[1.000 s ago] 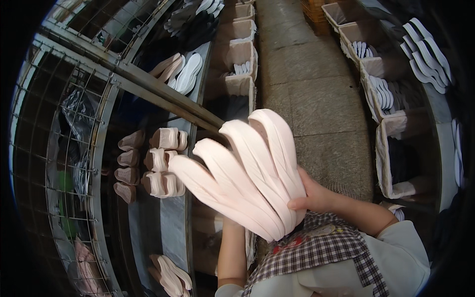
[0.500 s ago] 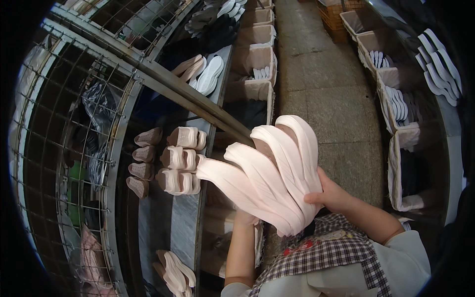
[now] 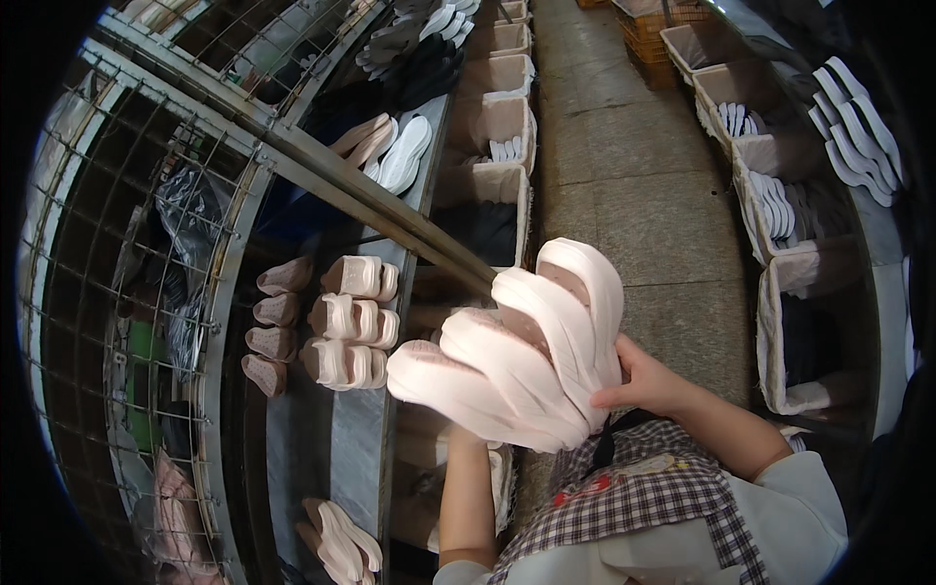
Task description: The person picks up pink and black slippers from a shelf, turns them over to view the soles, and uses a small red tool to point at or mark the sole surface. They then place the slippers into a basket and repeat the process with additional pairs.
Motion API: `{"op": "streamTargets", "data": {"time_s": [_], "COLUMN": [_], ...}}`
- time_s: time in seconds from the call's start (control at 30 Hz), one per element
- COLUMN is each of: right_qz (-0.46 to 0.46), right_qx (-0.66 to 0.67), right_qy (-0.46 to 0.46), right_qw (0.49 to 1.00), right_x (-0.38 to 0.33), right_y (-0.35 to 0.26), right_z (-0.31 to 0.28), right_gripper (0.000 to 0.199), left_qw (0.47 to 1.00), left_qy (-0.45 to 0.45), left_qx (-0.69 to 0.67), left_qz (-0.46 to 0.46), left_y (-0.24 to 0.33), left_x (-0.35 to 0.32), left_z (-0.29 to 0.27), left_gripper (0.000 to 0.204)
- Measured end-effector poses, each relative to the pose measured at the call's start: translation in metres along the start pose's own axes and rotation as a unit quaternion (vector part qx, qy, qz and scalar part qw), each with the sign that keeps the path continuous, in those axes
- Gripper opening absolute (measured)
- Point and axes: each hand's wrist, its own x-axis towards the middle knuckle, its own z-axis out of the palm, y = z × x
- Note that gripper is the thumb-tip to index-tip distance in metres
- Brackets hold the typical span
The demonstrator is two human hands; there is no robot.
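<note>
The fan of pale pink shoe soles (image 3: pixel 522 346) has drifted a bit right and up in view since a second ago, and the fan looks a little more spread out now. It's four or so soles stacked overlapping, toes pointing up and left, held out in front of the person's chest over the edge of the conveyor belt (image 3: pixel 351 458). The right hand (image 3: pixel 648 380) is wrapped around the heel end on the right side, thumb pressed on the top sole. The left hand (image 3: pixel 466 436) is tucked underneath the stack, so only the wrist and forearm show; can't tell how the fingers sit, but it's propping the soles from below.

On the belt just left of the fan there's a cluster of pink slipper uppers (image 3: pixel 351 322), with more soles (image 3: pixel 336 536) nearer the bottom. A wire mesh guard (image 3: pixel 127 292) runs along the far left. Fabric-lined bins (image 3: pixel 502 127) of white soles line both sides of a grey stone floor aisle (image 3: pixel 634 185).
</note>
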Motion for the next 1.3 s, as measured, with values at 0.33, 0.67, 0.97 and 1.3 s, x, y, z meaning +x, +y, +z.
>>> {"op": "streamTargets", "data": {"time_s": [0.33,0.67,0.97,1.3], "right_qz": [-0.090,-0.252,-0.142,-0.024], "right_qx": [-0.104,-0.410,-0.209,0.144], "right_qy": [-0.024,-0.016,-0.100,-0.078], "right_qw": [0.990,0.876,0.962,0.986], "right_x": [0.004,0.022,0.024,0.018], "right_y": [0.006,-0.009,-0.018,0.026], "right_z": [-0.009,-0.028,-0.038,-0.032], "right_gripper": [0.094,0.102,0.056,0.044], "left_qw": [0.998,0.995,0.992,0.988], "left_qy": [0.010,0.015,0.008,0.009], "left_qx": [-0.052,-0.089,-0.104,-0.133], "left_qz": [-0.024,-0.043,-0.064,-0.083], "left_y": [0.000,-0.033,-0.015,-0.015], "left_x": [-0.011,-0.022,-0.006,-0.014], "left_z": [0.000,0.022,0.020,0.014], "left_gripper": [0.053,0.051,0.050,0.048]}}
